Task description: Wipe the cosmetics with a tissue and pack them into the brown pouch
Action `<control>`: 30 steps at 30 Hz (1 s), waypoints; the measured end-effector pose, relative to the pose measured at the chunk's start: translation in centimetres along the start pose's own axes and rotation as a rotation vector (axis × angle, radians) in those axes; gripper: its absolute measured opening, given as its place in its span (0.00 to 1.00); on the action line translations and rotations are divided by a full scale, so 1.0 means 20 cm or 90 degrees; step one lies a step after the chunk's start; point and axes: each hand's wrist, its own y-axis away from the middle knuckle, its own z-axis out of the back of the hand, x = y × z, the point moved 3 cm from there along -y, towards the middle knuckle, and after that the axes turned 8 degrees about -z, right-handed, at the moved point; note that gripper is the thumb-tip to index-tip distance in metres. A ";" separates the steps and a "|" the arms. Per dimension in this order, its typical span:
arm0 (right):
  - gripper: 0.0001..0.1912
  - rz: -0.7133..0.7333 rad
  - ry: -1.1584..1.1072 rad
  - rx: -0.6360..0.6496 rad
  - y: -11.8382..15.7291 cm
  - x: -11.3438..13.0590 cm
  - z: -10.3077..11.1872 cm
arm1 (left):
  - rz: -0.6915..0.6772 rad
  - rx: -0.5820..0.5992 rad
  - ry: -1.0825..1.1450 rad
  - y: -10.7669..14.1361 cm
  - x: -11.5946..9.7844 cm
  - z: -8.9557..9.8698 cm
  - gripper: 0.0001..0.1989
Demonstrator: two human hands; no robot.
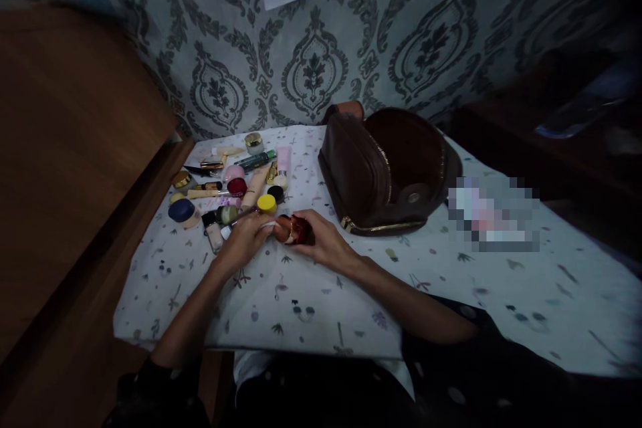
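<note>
Left hand (247, 239) and right hand (328, 241) grasp a reddish container (297, 231); patterned cloth (313, 297) stretches to the front edge (301, 348).

The light was dim and cool, its source impossible to place, with the inside of the brown bag (351, 167) in deep shadow and the far right nearly black. Wide-angle stretching and blur smeared the edges, including the wooden furniture (65, 147), while the central wallpaper (313, 73) was crisper. Coarse pixel blocks hid one patch of the tablecloth (351, 301).

Reddish container (283, 231), brown bag (354, 164), damask wallpaper (314, 71)
</note>
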 end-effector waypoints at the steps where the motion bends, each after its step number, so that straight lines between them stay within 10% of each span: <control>1: 0.29 -0.023 -0.011 -0.012 0.00 -0.01 0.00 | 0.003 0.010 0.020 0.01 0.00 -0.01 0.12; 15: 0.28 -0.038 0.013 -0.031 0.00 0.00 -0.01 | 0.054 -0.123 0.024 0.16 -0.25 -0.06 0.04; 30: 0.29 0.019 0.100 0.022 0.02 0.03 -0.03 | 0.056 -0.178 -0.059 -0.03 -0.31 0.01 0.04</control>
